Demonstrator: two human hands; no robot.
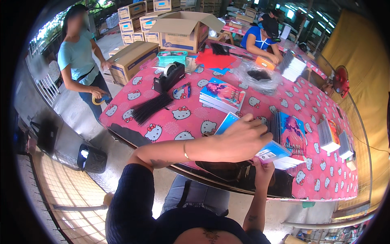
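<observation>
A blue notebook (271, 152) is held just above the near edge of the table, in front of the person. The right hand (263, 169) grasps its near edge, with the thumb up against it. The left hand (248, 139) reaches across the notebook from the left, its fingers bent and its back turned up; whether those fingers are gripping anything cannot be told, as the hand hides what is under it. More blue cover shows on the far left side of that hand.

Just right of the hands stands a pile of notebooks (293, 132) with a pink-and-blue picture cover. Farther away, a stack of similar books (221, 96) lies on the pink patterned tablecloth (183, 113). To the left are a bundle of black binding coils (152, 108), a black tape dispenser (168, 78) and a small cutter (188, 90). Beyond the stack, clear plastic (274, 79) surrounds something black, near a red sheet (214, 59) and a teal basket (172, 59). More notebooks (327, 136) stand on the right.

At the far left, a co-worker (77, 57) holds a tape roll (97, 100) beside a closed cardboard box (134, 61). Another co-worker (255, 37) bends over the far end of the table.
</observation>
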